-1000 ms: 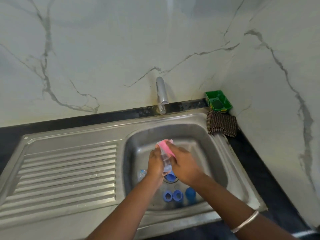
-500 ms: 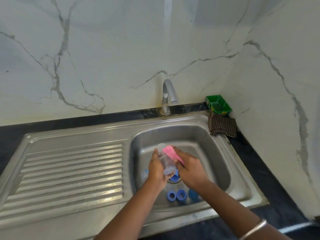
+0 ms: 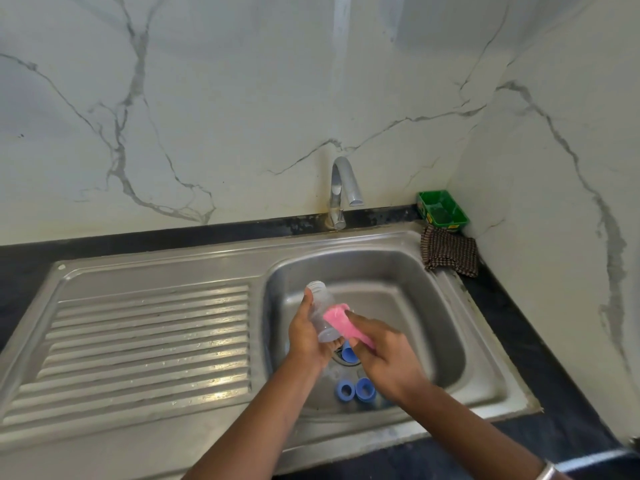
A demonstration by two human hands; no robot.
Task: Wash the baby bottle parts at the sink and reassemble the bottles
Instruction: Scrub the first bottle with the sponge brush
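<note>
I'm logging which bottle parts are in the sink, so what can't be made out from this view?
- Blue part by the drain, head view: mostly hidden behind the hands; its type is unclear.
- Basin floor under the right hand: covered; more parts may lie there.
- Left hand's grip on the clear bottle: fingers behind it unseen.
- Pink sponge: motion-blurred.
- Green tray contents: too small.

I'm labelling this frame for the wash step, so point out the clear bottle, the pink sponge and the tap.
clear bottle [image 3: 320, 308]: head view, on its see-through body.
pink sponge [image 3: 337, 318]: head view, on its upper pink face.
tap [image 3: 341, 183]: head view, on the curved spout.
</note>
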